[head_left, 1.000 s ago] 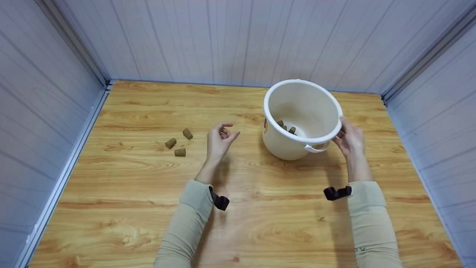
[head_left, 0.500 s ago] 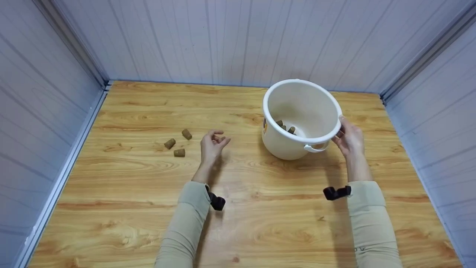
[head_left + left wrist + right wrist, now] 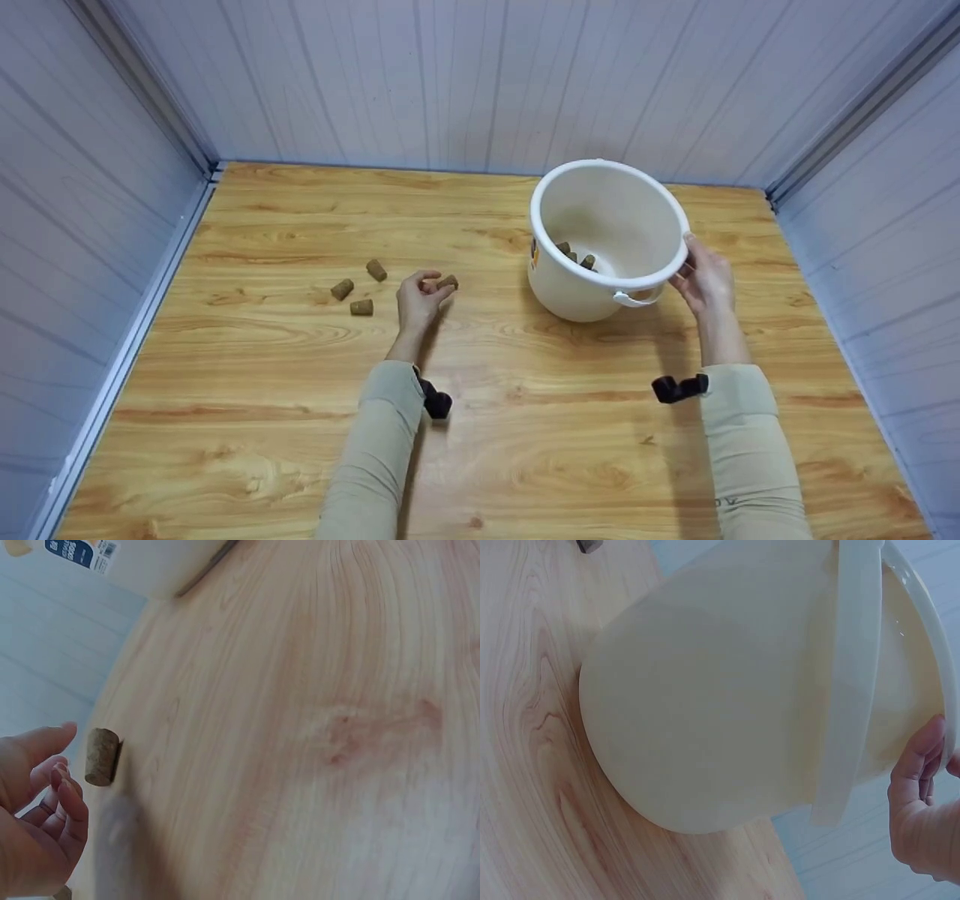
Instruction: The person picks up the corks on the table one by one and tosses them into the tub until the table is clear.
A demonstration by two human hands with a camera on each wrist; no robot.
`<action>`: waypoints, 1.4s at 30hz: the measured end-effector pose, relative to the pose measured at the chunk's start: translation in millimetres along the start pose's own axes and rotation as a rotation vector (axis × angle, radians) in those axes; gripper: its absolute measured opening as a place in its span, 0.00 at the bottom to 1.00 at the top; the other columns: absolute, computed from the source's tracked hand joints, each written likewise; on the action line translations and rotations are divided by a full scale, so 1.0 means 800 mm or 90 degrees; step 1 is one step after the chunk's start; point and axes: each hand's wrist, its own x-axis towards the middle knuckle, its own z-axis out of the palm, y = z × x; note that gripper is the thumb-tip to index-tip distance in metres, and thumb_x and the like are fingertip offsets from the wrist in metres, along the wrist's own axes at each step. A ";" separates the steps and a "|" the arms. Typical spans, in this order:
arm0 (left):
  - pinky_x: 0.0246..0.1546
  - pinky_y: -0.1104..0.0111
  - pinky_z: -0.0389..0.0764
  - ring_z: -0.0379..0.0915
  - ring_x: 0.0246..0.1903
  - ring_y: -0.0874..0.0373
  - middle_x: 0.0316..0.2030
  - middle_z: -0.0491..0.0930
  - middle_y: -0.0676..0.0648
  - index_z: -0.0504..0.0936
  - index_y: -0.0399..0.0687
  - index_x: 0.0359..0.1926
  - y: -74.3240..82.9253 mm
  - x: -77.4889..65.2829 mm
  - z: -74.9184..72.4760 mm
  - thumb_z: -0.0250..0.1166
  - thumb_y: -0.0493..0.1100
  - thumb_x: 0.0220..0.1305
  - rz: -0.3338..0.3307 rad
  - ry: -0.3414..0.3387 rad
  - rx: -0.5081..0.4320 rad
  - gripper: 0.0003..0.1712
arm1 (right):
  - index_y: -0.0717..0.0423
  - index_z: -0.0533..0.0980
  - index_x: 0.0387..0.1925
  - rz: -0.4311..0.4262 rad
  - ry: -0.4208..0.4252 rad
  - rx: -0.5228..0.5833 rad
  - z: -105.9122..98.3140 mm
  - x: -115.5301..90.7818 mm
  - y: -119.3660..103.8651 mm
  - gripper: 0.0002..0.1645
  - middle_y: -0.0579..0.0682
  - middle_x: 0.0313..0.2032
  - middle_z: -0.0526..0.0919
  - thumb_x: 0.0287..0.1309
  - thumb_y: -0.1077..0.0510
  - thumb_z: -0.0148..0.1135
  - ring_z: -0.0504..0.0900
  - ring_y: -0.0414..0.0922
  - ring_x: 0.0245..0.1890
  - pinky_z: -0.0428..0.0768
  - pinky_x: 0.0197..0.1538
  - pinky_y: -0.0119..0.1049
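Observation:
My left hand (image 3: 420, 304) has loosely bent fingers beside a brown tapered cork (image 3: 101, 757). In the left wrist view a small gap shows between the fingertips and this cork, which stands on the wooden table. My right hand (image 3: 707, 281) grips the rim of a white plastic bucket (image 3: 585, 296), thumb on one side and fingers on the other. Several corks (image 3: 588, 262) lie at the bottom of the bucket, partly hidden by its near wall. To the left of my left hand lie 3 loose corks (image 3: 361, 307).
The bucket's white handle (image 3: 847, 682) hangs down on its near right side. Pale panel walls (image 3: 450, 82) enclose the wood-grain table (image 3: 525, 450) at the back and both sides. A black wrist mount (image 3: 679, 389) juts inward from the right sleeve.
My left hand has moved left and slightly toward me, and a cork hidden earlier shows at its fingertips. The right hand and bucket have stayed in place.

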 end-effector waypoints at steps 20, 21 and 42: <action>0.28 0.69 0.70 0.69 0.26 0.58 0.27 0.76 0.45 0.79 0.37 0.42 -0.012 0.006 0.003 0.67 0.36 0.49 -0.046 -0.027 0.046 0.16 | 0.64 0.75 0.33 -0.001 0.010 -0.003 -0.001 -0.001 -0.001 0.10 0.55 0.26 0.80 0.52 0.59 0.61 0.80 0.46 0.27 0.78 0.33 0.38; 0.28 0.68 0.70 0.69 0.26 0.57 0.26 0.76 0.45 0.79 0.38 0.42 -0.012 0.006 0.004 0.67 0.36 0.49 -0.045 -0.026 0.054 0.16 | 0.64 0.75 0.33 0.000 0.010 -0.004 -0.002 0.000 -0.001 0.10 0.55 0.26 0.80 0.52 0.59 0.61 0.80 0.46 0.27 0.78 0.33 0.38; 0.29 0.66 0.70 0.70 0.27 0.56 0.26 0.76 0.46 0.81 0.40 0.37 -0.014 0.004 0.004 0.67 0.38 0.50 -0.039 -0.014 0.094 0.11 | 0.64 0.75 0.32 -0.005 0.006 -0.004 -0.001 0.000 -0.001 0.10 0.54 0.25 0.79 0.53 0.59 0.60 0.80 0.45 0.25 0.78 0.30 0.37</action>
